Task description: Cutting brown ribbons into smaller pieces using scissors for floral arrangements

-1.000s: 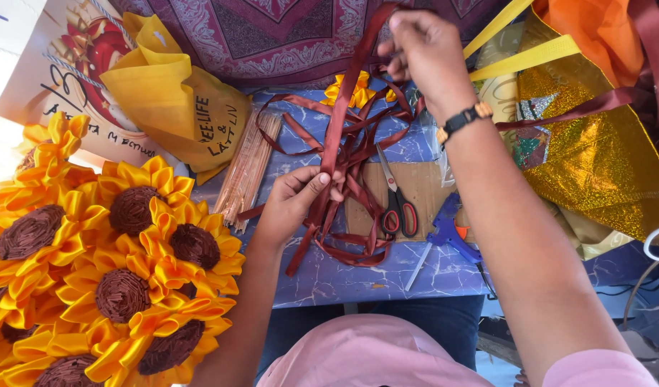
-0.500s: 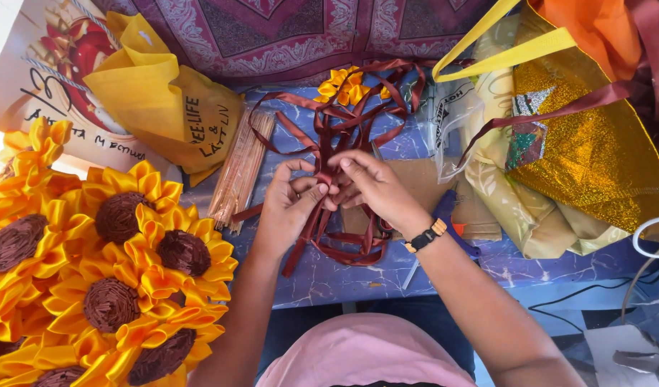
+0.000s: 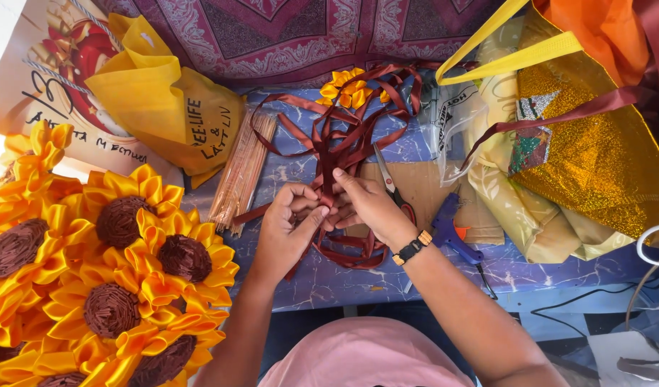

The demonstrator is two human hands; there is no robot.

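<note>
My left hand (image 3: 285,228) and my right hand (image 3: 365,204) meet at the middle of the table, both pinching a strip of dark red ribbon (image 3: 328,147) between thumbs and fingers. The ribbon runs up from my fingers into a loose tangle of loops across the blue marbled table (image 3: 329,276). A beaded band circles my right wrist. Red-handled scissors (image 3: 391,186) lie just right of my right hand on a piece of brown cardboard (image 3: 423,188).
Several yellow ribbon sunflowers (image 3: 114,265) with brown centres fill the left. A bundle of thin wooden sticks (image 3: 242,172) lies beside a yellow bag (image 3: 164,118). A blue glue gun (image 3: 450,231), clear plastic and a gold glittery bag (image 3: 595,158) sit at right.
My right hand came down from high on the ribbon to join my left hand. Both hands now pinch the strip close together.
</note>
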